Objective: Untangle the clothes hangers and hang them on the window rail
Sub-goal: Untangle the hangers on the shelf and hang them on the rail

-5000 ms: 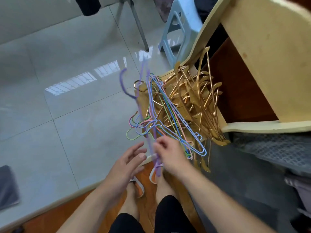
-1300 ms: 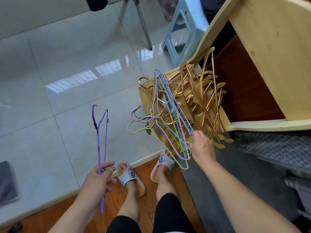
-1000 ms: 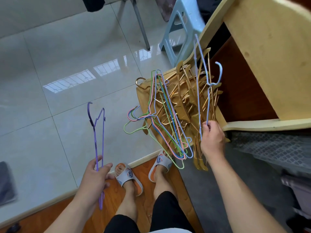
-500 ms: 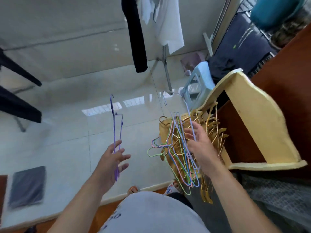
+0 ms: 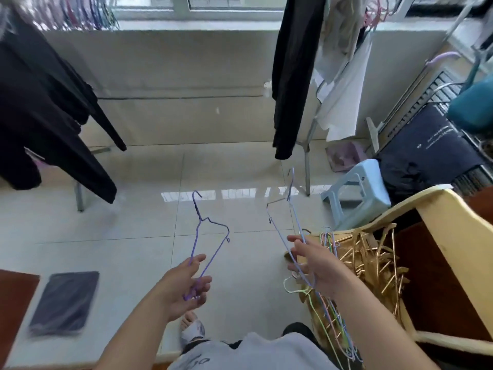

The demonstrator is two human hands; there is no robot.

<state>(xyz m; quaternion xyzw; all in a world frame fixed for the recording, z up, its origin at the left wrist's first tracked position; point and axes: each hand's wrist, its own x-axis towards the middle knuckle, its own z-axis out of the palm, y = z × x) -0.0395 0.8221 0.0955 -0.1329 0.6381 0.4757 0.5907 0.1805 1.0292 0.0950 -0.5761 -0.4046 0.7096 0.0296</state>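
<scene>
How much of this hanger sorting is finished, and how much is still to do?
Some coloured hangers already hang by the window. The left hand holds a purple wire hanger pulled free; the right hand holds a pale blue wire hanger. Neither is hung yet. A pile of gold hangers and a pastel wire tangle remain.

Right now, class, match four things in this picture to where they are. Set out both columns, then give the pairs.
Things:
1. purple hanger
2. pale blue hanger
3. gold hangers
4. blue stool

Places:
A. piled by the wooden frame, right
B. in the left hand
C. on the tiled floor, beyond the pile
D. in the right hand

Pairs: 1-B, 2-D, 3-A, 4-C
</scene>
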